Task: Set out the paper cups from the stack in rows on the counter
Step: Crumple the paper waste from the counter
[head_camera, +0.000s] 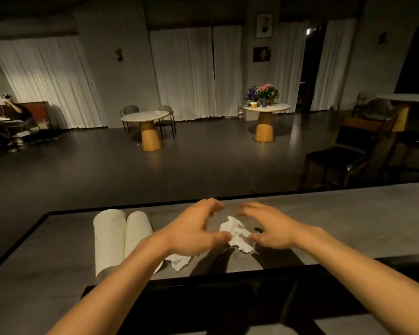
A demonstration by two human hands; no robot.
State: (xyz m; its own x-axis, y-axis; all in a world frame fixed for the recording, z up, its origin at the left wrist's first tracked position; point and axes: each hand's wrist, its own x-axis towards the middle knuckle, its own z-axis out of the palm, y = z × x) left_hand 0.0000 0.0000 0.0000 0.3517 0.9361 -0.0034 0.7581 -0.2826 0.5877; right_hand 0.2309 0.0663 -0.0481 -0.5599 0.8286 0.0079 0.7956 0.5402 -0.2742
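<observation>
Two long white stacks of paper cups (116,240) lie on their sides at the left of the grey counter (336,213), side by side. My left hand (191,228) and my right hand (269,228) hover over the counter's middle, fingers spread and loosely curved, on either side of a crumpled white tissue (237,234). Both thumbs are close to the tissue; neither hand grips it. A second crumpled tissue (179,261) lies partly under my left wrist.
The counter runs on to the right. A black ledge (228,293) borders its near side. Beyond it are a dark floor, round tables (145,116), a chair (334,163) at the right and a seated person (12,112) far left.
</observation>
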